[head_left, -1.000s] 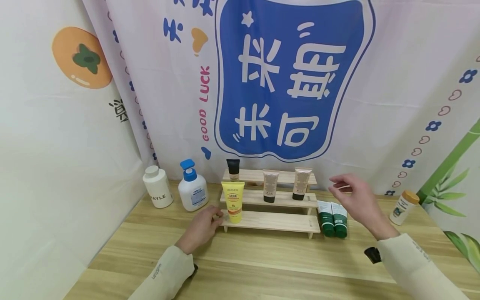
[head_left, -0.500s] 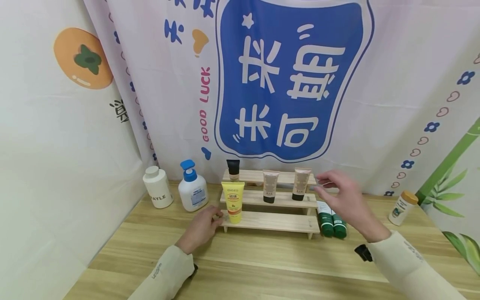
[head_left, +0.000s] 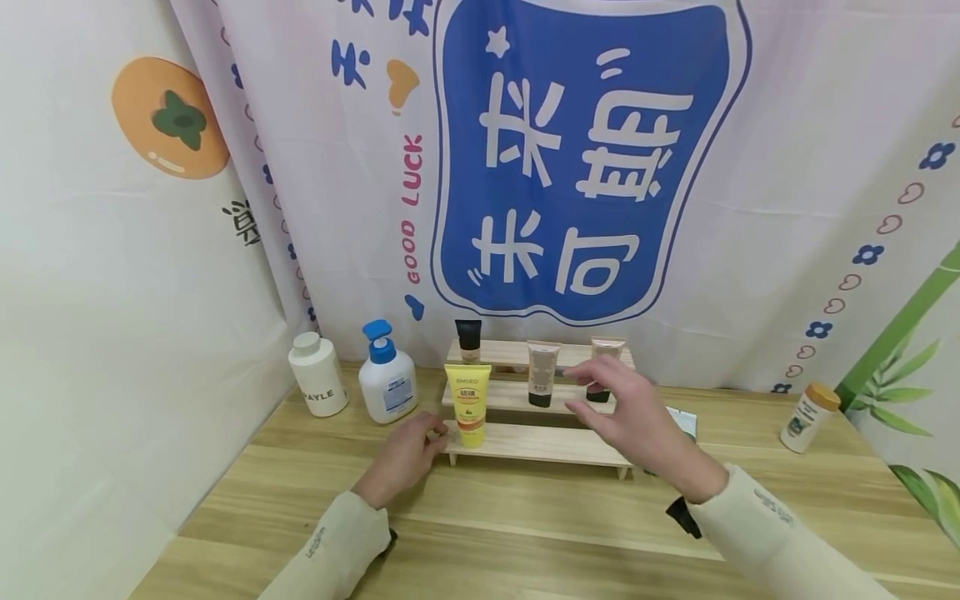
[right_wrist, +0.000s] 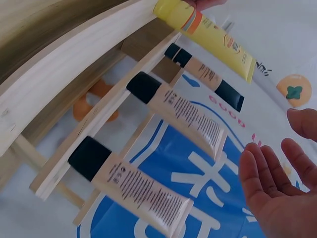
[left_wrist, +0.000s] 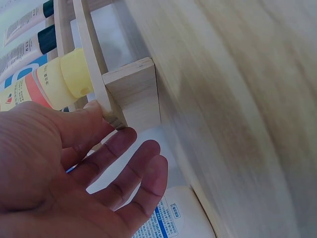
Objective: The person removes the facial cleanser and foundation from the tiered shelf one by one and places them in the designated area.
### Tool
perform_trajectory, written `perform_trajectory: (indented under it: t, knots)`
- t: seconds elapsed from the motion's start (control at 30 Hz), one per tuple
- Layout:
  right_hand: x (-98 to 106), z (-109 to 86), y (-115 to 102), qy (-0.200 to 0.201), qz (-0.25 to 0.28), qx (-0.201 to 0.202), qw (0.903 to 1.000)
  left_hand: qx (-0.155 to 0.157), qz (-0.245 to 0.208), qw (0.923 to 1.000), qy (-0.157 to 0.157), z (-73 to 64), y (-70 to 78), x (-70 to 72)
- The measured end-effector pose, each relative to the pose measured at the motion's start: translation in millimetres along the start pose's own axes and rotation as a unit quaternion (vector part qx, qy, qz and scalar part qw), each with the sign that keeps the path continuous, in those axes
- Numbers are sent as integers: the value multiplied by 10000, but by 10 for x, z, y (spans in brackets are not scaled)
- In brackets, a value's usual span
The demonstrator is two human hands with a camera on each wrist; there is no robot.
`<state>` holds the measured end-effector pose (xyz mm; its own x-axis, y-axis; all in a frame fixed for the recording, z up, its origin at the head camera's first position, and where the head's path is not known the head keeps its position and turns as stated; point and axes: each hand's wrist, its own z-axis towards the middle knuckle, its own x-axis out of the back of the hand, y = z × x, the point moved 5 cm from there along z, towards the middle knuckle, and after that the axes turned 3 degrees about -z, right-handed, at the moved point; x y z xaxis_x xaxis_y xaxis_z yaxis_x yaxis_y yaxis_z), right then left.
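A three-step wooden display stand (head_left: pixel 555 444) stands on the table. My left hand (head_left: pixel 405 454) pinches the left end of its lowest step between thumb and index finger, the other fingers loosely bent (left_wrist: pixel 143 173). Beside that thumb, a yellow squeeze tube (head_left: pixel 468 404) stands cap down on the lowest step. Two beige tubes with black caps, one left (head_left: pixel 542 372) and one right (right_wrist: pixel 138 193), stand on the middle step. A small black-topped tube (head_left: pixel 468 340) is on the top step. My right hand (head_left: pixel 637 417) hovers before the right beige tube, partly hiding it, fingers apart and holding nothing.
Left of the stand are a white pump bottle with a blue top (head_left: pixel 387 383) and a white jar (head_left: pixel 318 375). Green-and-white tubes (head_left: pixel 684 421) lie at the right, mostly behind my right hand. A white bottle with an orange cap (head_left: pixel 810 417) stands farther right. A printed curtain (head_left: pixel 787 167) hangs behind.
My right hand has moved left, from above the green-and-white tubes to in front of the right beige tube. The left hand has stayed at the stand's end.
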<state>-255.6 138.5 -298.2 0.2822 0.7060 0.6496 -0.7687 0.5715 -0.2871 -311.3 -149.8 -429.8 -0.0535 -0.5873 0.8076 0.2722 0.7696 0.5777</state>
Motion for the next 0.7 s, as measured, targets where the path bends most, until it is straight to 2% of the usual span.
perform_trajectory:
  t: [0.43, 0.7]
  knots:
    - [-298, 170, -131, -606, 297, -120, 9976, -100, 38, 9999, 8, 9, -14, -7]
    - [-632, 239, -156, -853, 366, -270, 9953, -94, 73, 9999, 26, 12, -21, -17]
